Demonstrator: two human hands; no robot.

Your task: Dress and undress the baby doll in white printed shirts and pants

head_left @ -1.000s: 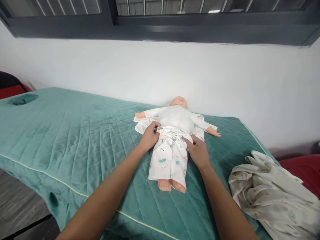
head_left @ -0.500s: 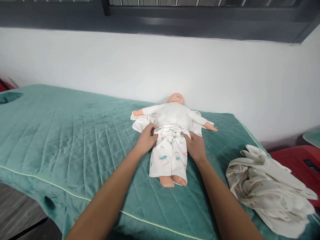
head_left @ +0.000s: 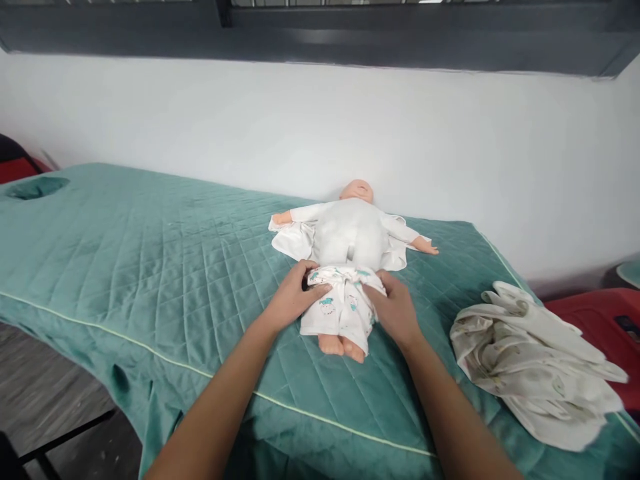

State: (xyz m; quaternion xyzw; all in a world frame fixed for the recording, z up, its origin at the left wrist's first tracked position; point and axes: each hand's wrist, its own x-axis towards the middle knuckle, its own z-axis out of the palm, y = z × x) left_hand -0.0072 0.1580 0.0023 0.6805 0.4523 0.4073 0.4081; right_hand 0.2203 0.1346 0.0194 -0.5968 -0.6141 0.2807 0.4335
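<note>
A baby doll (head_left: 349,230) with a white cloth body lies on its back, arms spread and feet towards me. White pants with a small coloured print (head_left: 340,310) cover its legs, their waistband bunched below the white torso. My left hand (head_left: 295,293) grips the pants at the left side of the waistband, thumb on the front. At the other side, my right hand (head_left: 395,303) pinches the waistband. The doll's feet (head_left: 343,345) stick out of the leg openings. Under its arms lies an open white garment (head_left: 295,240).
A green quilted cover (head_left: 175,267) is spread over the bed, with a hole (head_left: 37,188) at its far left. To the right lies a crumpled white printed cloth (head_left: 535,367), beside a red object (head_left: 600,320). A white wall (head_left: 200,120) stands behind.
Both hands have drawn the waistband down towards the feet. More of the doll's white lower torso shows, and the pants are more bunched. The view has shifted slightly.
</note>
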